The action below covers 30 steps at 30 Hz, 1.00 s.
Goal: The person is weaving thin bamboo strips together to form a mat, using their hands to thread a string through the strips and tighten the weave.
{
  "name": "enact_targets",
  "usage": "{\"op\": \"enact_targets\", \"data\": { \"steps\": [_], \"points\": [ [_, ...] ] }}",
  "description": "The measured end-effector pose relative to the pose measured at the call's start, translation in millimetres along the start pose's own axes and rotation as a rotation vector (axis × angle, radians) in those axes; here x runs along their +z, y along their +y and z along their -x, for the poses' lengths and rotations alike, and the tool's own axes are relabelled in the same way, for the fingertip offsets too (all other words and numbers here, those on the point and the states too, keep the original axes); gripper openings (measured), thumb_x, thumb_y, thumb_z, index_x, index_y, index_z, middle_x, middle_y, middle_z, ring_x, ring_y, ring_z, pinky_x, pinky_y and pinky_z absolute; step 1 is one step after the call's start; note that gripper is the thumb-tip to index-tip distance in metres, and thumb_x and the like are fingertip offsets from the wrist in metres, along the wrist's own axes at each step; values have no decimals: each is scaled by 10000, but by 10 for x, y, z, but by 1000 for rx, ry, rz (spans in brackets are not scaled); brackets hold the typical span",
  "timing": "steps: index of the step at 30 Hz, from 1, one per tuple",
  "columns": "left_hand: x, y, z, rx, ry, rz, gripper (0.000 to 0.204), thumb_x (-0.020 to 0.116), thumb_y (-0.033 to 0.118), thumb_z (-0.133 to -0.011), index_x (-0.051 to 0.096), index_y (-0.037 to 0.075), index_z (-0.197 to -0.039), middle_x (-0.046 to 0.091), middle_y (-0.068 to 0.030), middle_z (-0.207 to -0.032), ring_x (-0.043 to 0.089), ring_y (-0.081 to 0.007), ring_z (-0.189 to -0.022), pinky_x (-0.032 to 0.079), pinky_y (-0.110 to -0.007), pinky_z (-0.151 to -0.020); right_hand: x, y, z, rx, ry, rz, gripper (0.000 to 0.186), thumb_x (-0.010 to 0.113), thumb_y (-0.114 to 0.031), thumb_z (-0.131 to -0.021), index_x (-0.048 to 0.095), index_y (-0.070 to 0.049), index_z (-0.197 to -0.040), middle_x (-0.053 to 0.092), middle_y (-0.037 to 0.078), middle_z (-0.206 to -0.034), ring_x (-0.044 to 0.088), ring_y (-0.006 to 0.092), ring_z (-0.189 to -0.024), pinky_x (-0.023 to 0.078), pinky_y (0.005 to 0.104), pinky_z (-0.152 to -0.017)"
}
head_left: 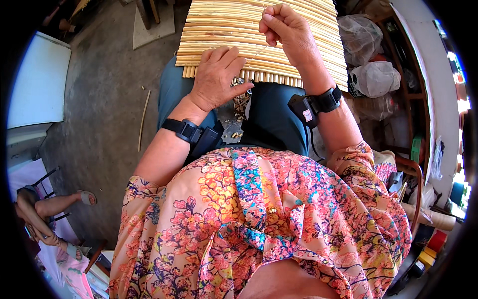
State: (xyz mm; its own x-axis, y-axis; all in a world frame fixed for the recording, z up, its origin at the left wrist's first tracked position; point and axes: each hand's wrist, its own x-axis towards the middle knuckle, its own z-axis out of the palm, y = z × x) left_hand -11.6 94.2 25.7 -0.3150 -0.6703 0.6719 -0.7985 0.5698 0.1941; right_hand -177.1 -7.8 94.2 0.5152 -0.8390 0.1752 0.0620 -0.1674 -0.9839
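A mat of straw-coloured stalks (219,35), laid side by side and stitched with pale thread, rests across my knees. My left hand (217,77) lies on its near edge, fingers spread over the stalks and thumb pointing right. Raised above the mat on the right, my right hand (286,31) pinches a thin pale thread (257,53). The thread slants down from it toward the edge beside my left hand. Whether a needle is in the pinch I cannot tell. Short cut ends (276,77) of stalks show along the near edge.
Small stalk bits (235,133) lie between my legs. A loose stalk (144,121) is on the concrete floor at left. Plastic bags (374,78) crowd a wooden shelf (416,99) at right. Another person's legs (55,205) show at lower left, near a white cabinet (40,82).
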Motion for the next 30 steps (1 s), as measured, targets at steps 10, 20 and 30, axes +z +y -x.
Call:
{"op": "enact_targets", "data": {
  "steps": [10,20,30],
  "points": [
    [60,-48,0,46,25,-18,469,671,440,-662,580,93,-965,549,-73,-1039,485,-245,-1013,365,-394,-846,294,-188,225,-229,-53,216,34,537,-56,-893,567,-44,-905,548,-15,-702,483,29,-620,390,166,-535],
    [68,-51,6,54,37,5,438,692,427,-636,581,121,-928,554,-39,-1034,489,-227,-1007,359,-390,-843,433,-249,149,-369,-16,509,73,603,-114,-824,599,-44,-845,591,55,-597,573,143,-527,452,265,-491],
    [26,-63,32,34,21,17,437,674,450,-656,588,123,-933,549,-39,-1022,489,-224,-1001,357,-394,-841,415,-234,61,-315,-45,545,58,564,-92,-887,569,-35,-895,565,2,-678,520,59,-612,435,204,-543]
  ]
}}
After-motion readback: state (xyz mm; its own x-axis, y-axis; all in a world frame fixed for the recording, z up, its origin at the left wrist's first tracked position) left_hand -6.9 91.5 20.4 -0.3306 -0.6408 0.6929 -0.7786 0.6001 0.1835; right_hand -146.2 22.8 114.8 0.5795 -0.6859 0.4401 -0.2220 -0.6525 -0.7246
